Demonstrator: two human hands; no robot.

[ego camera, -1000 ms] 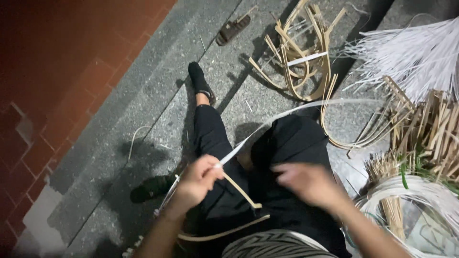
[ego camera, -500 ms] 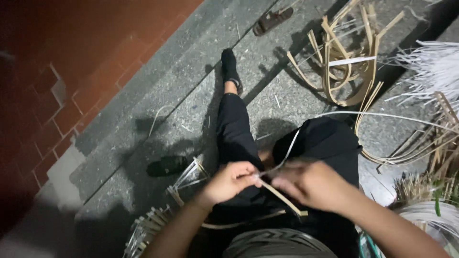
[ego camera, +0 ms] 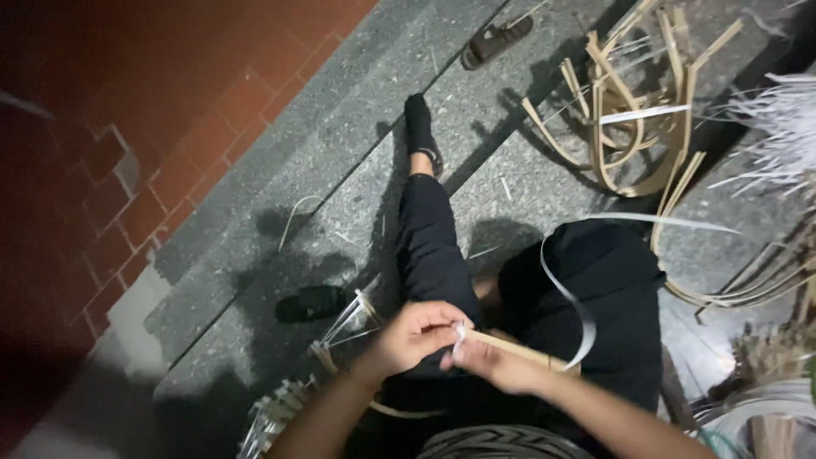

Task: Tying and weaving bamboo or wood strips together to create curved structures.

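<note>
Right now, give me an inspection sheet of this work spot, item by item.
Surface: grey stone paving, red tiles at left.
Job's things: tan cane stick and white flat strip looping to the right.
Clutter: bent cane frame, white strip bundle, sandal, dark shoe, woven piece.
Hands: left hand and right hand meet on the stick's end, pinching the strip.
Cables: nothing seen.
Surroundings: person seated, black-trousered leg stretched out; dim light.
</note>
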